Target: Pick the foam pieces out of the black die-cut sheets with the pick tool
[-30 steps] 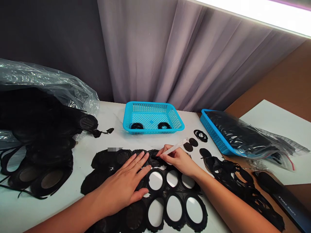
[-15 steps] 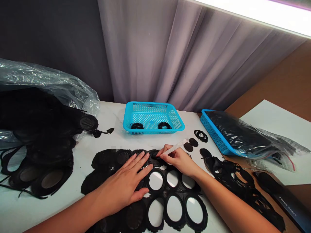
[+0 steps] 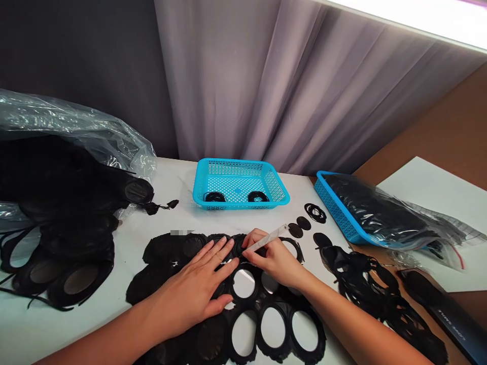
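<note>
A black moulded sheet with rows of oval rings [image 3: 279, 352] lies on the white table, several of its ovals cut through to white and others still filled with black. My left hand [image 3: 201, 281] rests flat on it, fingers stretched out, palm down. Close beside those fingertips, my right hand [image 3: 272, 257] pinches a slim, flat white pen-like tool [image 3: 268, 238] at the sheet's upper row. The tool's working tip is hidden by my fingers, so its exact kind cannot be made out. Loose black oval pieces [image 3: 296, 230] lie just beyond its upper end.
A blue basket [image 3: 239, 206] with black ring bundles stands behind the sheet. Another blue basket [image 3: 340, 218] holds a bagged black stack [image 3: 376, 208]. Black sheets [image 3: 72, 203] in clear plastic pile up at left. Black scraps [image 3: 365, 274] and a dark box [image 3: 452, 319] lie right.
My right hand has shifted slightly left and down along the upper row, uncovering a white oval at its right end. The tool moved with it. My left hand stays put.
</note>
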Available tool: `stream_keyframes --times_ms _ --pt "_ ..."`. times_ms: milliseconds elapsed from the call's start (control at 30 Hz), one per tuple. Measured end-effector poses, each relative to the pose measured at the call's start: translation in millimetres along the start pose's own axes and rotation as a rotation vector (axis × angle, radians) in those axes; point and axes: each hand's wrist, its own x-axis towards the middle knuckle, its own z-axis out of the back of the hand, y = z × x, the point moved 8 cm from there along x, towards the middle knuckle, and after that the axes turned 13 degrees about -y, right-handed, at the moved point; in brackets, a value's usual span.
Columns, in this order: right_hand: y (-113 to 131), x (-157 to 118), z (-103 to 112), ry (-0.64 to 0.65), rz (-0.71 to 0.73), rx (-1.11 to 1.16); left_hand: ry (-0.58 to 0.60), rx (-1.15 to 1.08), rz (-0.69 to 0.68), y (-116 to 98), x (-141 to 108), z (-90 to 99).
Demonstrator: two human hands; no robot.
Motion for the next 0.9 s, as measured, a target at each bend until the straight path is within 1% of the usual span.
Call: stream_keyframes --times_ms 233,367,433,567,600,633,667,700,733,800,867,900 --pt "-1 2 1 0.001 0.013 0.009 0.009 0.013 -0.013 -1 0 -1.8" --pt "5 -1 2 0.002 0.065 -0.072 0.01 0.017 -0.004 -1 0 -3.9" --pt "14 -7 -3 -0.004 0.148 -0.19 0.006 0.017 0.016 0 -1 -4.1" --pt "35 -27 -24 0.018 0.414 -0.569 0.016 0.003 0.04 1 -2 -4.6" --pt "36 -29 -26 0.02 0.452 -0.63 0.025 0.003 0.042 1 -2 -5.2" --pt "35 -28 -23 -0.005 0.466 -0.652 0.032 0.005 0.046 1 -2 -5.7" --pt "33 -25 -14 -0.055 0.452 -0.648 0.037 0.009 0.05 1 -2 -6.1" --pt "28 -19 0 -0.133 0.408 -0.624 0.039 0.01 0.054 1 -1 -6.3" --pt "23 -13 20 -0.247 0.367 -0.597 0.038 0.007 0.059 1 -1 -6.3" --pt "12 -1 61 -0.435 0.246 -0.637 0.052 -0.007 0.075 1 1 -6.8" --pt "6 8 91 -0.539 0.153 -0.665 0.081 -0.02 0.089 1 2 -6.9" --pt "7 12 100 -0.56 0.119 -0.655 0.091 -0.024 0.088 1 1 -5.8"
